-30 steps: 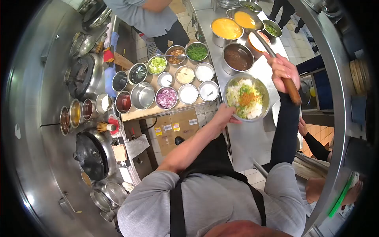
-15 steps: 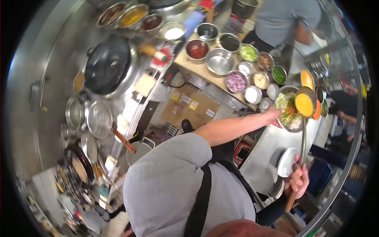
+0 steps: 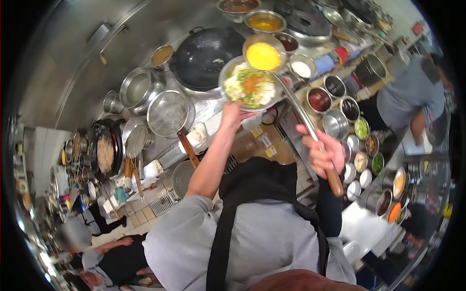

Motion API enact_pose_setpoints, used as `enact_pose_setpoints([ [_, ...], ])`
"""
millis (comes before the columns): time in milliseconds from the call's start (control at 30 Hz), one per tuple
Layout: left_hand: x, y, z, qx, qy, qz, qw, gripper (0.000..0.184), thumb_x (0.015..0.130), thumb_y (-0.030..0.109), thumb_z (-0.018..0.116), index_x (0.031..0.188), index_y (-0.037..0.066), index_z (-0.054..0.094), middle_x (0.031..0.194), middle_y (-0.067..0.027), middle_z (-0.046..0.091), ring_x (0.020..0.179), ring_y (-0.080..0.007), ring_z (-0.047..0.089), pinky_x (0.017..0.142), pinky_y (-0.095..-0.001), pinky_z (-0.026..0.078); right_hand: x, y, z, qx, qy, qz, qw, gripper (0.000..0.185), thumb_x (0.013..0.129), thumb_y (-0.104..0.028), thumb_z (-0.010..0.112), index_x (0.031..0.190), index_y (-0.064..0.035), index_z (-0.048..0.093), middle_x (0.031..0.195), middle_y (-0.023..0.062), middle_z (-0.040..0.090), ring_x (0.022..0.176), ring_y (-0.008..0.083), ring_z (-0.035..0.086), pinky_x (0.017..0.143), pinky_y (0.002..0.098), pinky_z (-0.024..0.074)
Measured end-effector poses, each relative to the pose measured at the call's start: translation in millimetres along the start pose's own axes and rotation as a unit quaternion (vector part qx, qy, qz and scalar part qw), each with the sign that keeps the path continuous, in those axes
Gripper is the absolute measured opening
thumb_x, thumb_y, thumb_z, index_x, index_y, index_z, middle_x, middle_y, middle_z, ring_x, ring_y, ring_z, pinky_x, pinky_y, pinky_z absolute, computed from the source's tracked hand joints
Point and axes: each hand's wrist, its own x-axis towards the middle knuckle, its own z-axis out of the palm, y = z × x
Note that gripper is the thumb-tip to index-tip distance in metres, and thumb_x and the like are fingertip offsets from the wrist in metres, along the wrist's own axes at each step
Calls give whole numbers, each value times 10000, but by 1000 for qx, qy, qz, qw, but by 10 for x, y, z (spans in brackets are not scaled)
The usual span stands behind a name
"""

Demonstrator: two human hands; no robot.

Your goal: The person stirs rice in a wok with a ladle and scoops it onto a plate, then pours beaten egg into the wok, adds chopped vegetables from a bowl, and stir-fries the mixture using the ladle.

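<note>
A metal bowl (image 3: 227, 92) of rice, chopped greens and orange bits is in my left hand (image 3: 235, 116), which grips its near rim. My right hand (image 3: 322, 153) is closed round the wooden handle of a long ladle (image 3: 292, 97). The ladle's round head holds yellow liquid, probably beaten egg, and hangs over the bowl's upper right side. Just beyond the bowl sits a large black wok (image 3: 206, 57) on the stove. A mesh strainer (image 3: 168, 112) with a wooden handle lies to the left of the bowl.
Sauce bowls (image 3: 265, 21) line the stove's far side. Ingredient bowls (image 3: 335, 123) stand on the counter at right, by a person in grey (image 3: 410, 92). At left are another wok (image 3: 105, 150) with food in it and more people (image 3: 114, 257).
The view has swung left from the ingredient counter to the stove. Both the bowl and the ladle, now loaded with yellow liquid, have moved with my hands to beside the wok.
</note>
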Motion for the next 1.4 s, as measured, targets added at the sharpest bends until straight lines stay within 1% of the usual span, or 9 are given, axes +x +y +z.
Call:
enact_pose_setpoints([
  [433,-1949,2,-1647,-181,399,125,890,544,860,-51,469,1397,-101,394,1323,-271,579,1151,-439,651,882,-541,635,3774,-1331,-1028,-43,162,258,951,163,1032,-157,521,972,-7,503,708,-13,449,515,58,449,436,218,385],
  [500,-2313,-102,-1521,-191,441,145,865,541,864,-41,474,1396,-100,400,1316,-272,588,1125,-427,668,865,-521,645,4278,-1446,-1495,-228,152,287,918,166,1029,-143,508,946,-2,538,669,-5,429,489,83,435,439,264,444],
  [633,-2420,-25,-1380,-191,459,144,856,553,851,-32,484,1390,-129,403,1248,-293,616,1000,-414,715,800,-484,672,4442,-1299,-1811,-761,181,131,610,220,991,-202,558,873,-18,534,621,51,520,508,207,583,486,360,514],
  [767,-2021,289,-1392,-153,407,139,890,466,861,-14,516,1302,-154,466,1222,-245,642,976,-373,724,802,-481,661,4250,-921,-1892,-931,201,-12,304,396,889,-148,616,1136,151,537,972,318,704,926,422,725,799,468,583],
  [1033,-547,1250,-1050,-84,203,141,965,368,861,-12,547,1205,-142,529,1094,-217,672,900,-315,731,725,-477,665,4487,468,-2185,-805,310,12,506,790,885,-153,641,1520,93,241,1390,380,484,1191,512,582,941,508,517],
  [1067,-426,1351,-869,-66,191,132,970,322,860,-10,565,1161,-125,560,1056,-200,683,870,-293,727,722,-483,661,4609,549,-2396,-929,174,80,318,719,893,-181,635,1486,90,334,1365,368,505,1160,525,589,928,511,519],
  [1133,-238,1300,-878,-28,141,110,983,315,859,-11,576,1158,-109,584,1086,-186,684,858,-301,722,728,-491,660,4163,532,-2492,-963,108,64,238,558,905,-222,609,1370,74,522,1313,334,562,1124,515,606,919,516,518],
  [1233,17,1021,-442,16,77,59,995,366,858,-16,577,1211,-112,572,1144,-193,674,880,-316,722,720,-464,665,2784,40,-2282,-865,161,-50,473,425,905,-231,547,1227,19,668,1165,264,682,1078,436,650,918,492,526],
  [1400,485,273,-305,58,-94,-107,988,489,843,-8,569,1325,-77,520,1217,-220,663,973,-339,727,790,-476,656,670,-285,-3318,-742,524,-120,400,269,825,-218,624,1007,-63,747,948,186,728,879,368,706,797,442,562],
])
